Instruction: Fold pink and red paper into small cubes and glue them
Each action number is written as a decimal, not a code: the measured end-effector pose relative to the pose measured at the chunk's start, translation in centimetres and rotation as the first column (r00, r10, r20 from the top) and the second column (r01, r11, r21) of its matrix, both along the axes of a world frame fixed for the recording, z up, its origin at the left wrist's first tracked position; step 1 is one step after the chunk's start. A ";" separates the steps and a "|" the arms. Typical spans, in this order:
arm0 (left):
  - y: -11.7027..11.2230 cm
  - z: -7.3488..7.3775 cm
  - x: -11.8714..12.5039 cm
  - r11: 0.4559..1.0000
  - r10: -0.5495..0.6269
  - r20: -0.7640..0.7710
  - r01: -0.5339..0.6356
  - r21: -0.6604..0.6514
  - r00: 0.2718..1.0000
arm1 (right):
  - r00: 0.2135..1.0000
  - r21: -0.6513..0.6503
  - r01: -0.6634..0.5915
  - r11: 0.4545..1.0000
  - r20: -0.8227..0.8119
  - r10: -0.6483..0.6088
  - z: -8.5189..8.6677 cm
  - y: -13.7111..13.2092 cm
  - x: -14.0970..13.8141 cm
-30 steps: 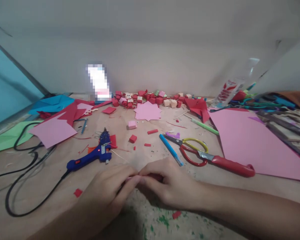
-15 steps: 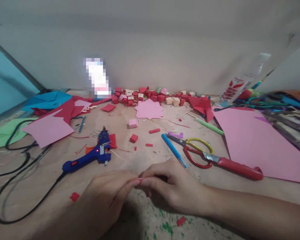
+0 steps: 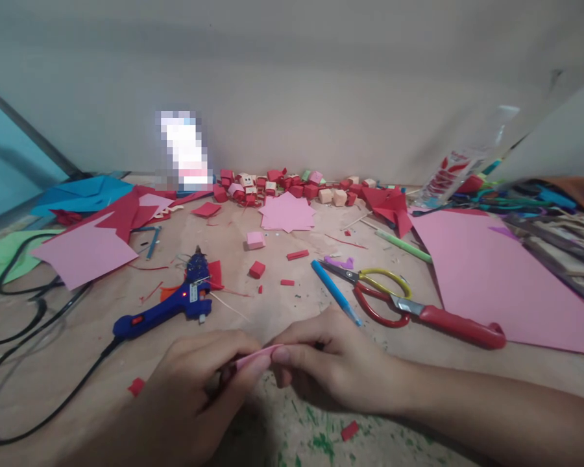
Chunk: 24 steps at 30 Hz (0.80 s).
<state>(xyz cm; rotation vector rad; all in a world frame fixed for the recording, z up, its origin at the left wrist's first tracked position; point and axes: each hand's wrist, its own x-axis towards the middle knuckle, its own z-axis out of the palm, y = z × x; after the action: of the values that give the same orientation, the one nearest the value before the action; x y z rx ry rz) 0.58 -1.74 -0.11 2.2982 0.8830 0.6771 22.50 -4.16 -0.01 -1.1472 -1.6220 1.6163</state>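
A narrow pink paper strip (image 3: 251, 357) is pinched between both hands, low in the middle of the view. My left hand (image 3: 209, 376) is closed on its left part, the thumb lying along the strip. My right hand (image 3: 324, 357) grips the right end between thumb and forefinger; the fingers hide that end. Beyond the hands lie a small red paper block (image 3: 257, 270), a pink paper block (image 3: 255, 240) and thin red paper pieces (image 3: 298, 255). A blue pen (image 3: 337, 293) lies just past my right hand.
A blue glue gun (image 3: 168, 308) with a black cord lies left. Right are scissors (image 3: 382, 292), a red-handled cutter (image 3: 462, 325) and a large pink sheet (image 3: 496, 285). Several small paper cubes (image 3: 302, 186), a bright phone (image 3: 185, 152) and a plastic bottle (image 3: 460, 168) stand along the wall.
The fingers of my left hand have parted somewhat and its thumb has shifted, so more of the pink strip shows. My right hand keeps its pinch. The view has shifted slightly.
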 end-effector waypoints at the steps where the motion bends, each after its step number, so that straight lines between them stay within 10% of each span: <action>1: 0.0 0.0 0.0 1.000 -0.012 -0.001 0.012 -0.024 1.000 | 1.000 0.009 -0.016 1.000 0.004 0.015 0.1 0.0 0.0; 24: 0.3 0.2 0.6 0.993 -0.005 0.051 0.011 -0.117 0.999 | 0.999 -0.066 0.035 0.997 -0.022 -0.036 0.2 0.1 -0.3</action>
<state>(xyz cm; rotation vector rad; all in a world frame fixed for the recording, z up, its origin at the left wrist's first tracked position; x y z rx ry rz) 1.19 -1.47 0.04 2.1702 0.8664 0.6591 22.23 -4.04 0.15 -1.1792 -1.5355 1.6657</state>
